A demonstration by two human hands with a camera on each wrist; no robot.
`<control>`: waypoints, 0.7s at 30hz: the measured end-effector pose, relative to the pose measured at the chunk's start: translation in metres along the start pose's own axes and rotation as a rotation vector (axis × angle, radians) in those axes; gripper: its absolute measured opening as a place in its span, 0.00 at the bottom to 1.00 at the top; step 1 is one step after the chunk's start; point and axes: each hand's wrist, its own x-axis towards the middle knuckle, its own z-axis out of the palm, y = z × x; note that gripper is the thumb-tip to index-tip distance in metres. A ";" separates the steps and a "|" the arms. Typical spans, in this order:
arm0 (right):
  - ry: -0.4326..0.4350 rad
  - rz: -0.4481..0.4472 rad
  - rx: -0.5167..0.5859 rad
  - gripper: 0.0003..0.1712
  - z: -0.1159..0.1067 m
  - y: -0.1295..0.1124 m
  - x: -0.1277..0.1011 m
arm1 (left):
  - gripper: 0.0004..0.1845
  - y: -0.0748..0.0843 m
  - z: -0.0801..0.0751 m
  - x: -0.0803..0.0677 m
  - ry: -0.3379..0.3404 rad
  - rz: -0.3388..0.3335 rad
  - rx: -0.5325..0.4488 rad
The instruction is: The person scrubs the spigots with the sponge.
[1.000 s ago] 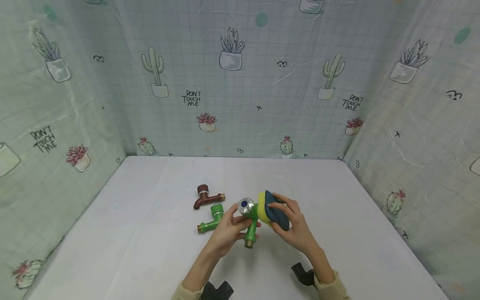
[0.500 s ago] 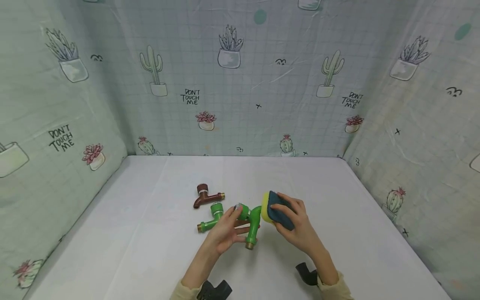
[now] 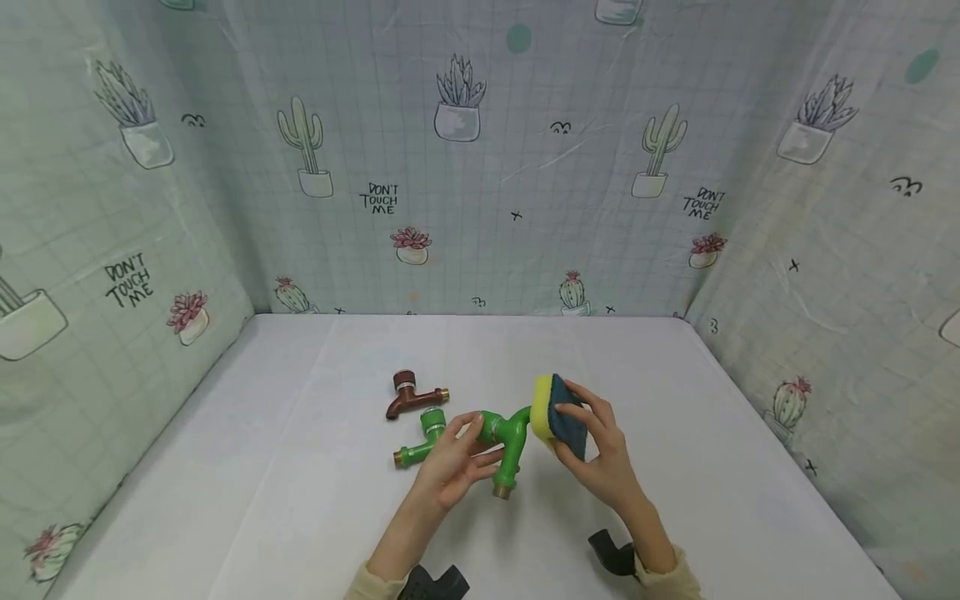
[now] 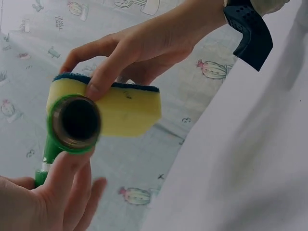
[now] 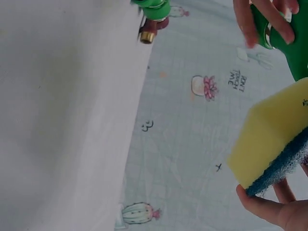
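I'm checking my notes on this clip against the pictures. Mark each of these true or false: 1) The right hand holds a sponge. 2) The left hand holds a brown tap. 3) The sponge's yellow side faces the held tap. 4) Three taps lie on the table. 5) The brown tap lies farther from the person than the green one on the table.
1) True: the right hand grips the sponge.
2) False: the left hand holds a green tap; the brown tap lies on the table.
3) True: the yellow foam is against the green tap, the dark scrubbing side toward the palm.
4) False: two lie there, the brown tap and a second green tap.
5) True.
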 end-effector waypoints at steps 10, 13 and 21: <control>0.006 -0.024 0.030 0.31 0.006 -0.010 0.002 | 0.23 0.004 0.004 -0.006 0.070 0.031 -0.045; -0.013 -0.060 0.027 0.24 0.011 -0.013 0.000 | 0.24 0.004 0.005 -0.006 0.091 0.043 -0.054; 0.050 -0.079 -0.012 0.18 0.012 -0.015 0.004 | 0.14 0.003 0.004 -0.007 0.100 0.028 -0.056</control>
